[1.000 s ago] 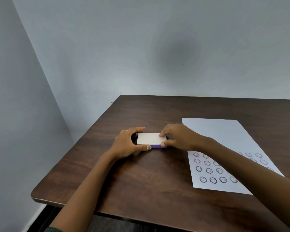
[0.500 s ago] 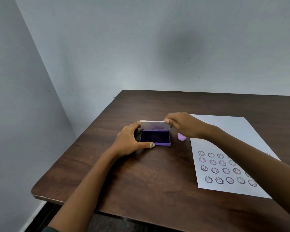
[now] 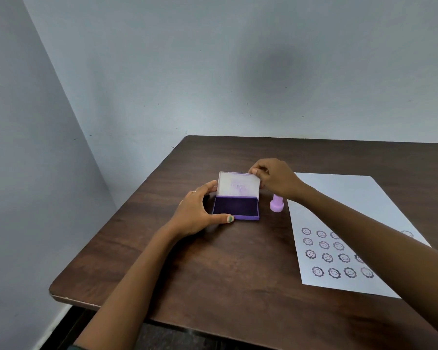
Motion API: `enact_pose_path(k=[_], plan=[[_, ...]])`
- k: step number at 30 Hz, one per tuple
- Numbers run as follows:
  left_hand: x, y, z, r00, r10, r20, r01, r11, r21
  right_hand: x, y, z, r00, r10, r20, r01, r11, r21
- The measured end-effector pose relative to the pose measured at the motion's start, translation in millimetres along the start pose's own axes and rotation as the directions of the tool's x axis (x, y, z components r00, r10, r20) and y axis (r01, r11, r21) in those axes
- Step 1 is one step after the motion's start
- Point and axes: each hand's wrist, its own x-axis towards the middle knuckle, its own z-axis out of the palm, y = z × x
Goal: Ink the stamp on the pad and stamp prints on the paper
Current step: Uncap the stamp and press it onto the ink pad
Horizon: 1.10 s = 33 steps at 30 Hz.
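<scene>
Purple ink fills the open ink pad [image 3: 235, 207], a shallow rectangular tray that lies flat on the dark wooden table [image 3: 238, 269], near the table's left side and just left of the stamp. Its long axis runs left to right across the table, roughly parallel to the table's far edge. The lid [image 3: 239, 184] stands almost upright from the tray's far long edge, hinged there, with its pale inner face — smudged with faint purple — turned toward the person.

The left hand [image 3: 195, 213] is spread in a wide curve round the tray's left end: the thumb lies along the near edge, its tip touching the front left of the tray, and the fingers reach up behind to the lid's left side. The right hand [image 3: 276, 179] pinches the lid's upper right corner between thumb and fingertips; the remaining fingers are curled.

The stamp [image 3: 277, 203] is a light purple peg with a wider round foot. It stands on the table between the ink pad and the paper, just below the right wrist, free of both hands, its long axis close to vertical; its upper end is hidden by the wrist.

The paper [image 3: 339, 198] is a white sheet lying flat to the right, its long side running away from the person. Rows of round smiling-face prints [image 3: 327, 257] cover its near part — the right forearm crosses over some of them.
</scene>
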Motion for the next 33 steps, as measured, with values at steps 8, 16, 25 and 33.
enact_pose_path(k=[8, 16, 25, 33], plan=[[-1, 0, 0, 1.0, 0.009, -0.01, -0.01, 1.0, -0.016, -2, 4, 1, 0.997, 0.049, 0.061, -0.053, 0.996, 0.067], [-1, -1, 0, 1.0, 0.013, -0.019, -0.013, 0.999, -0.031, -10, 4, -4, 0.983, 0.064, 0.172, -0.087, 0.988, 0.131], [-2, 1, 1, 0.999, 0.036, -0.029, -0.037, 0.999, -0.027, -25, 0, -25, 0.997, 0.024, 0.069, -0.036, 0.984, 0.174], [-7, 5, 1, 0.998, 0.046, -0.044, -0.047, 0.999, -0.005, -52, 1, -29, 0.996, 0.024, 0.091, -0.033, 0.995, 0.099]])
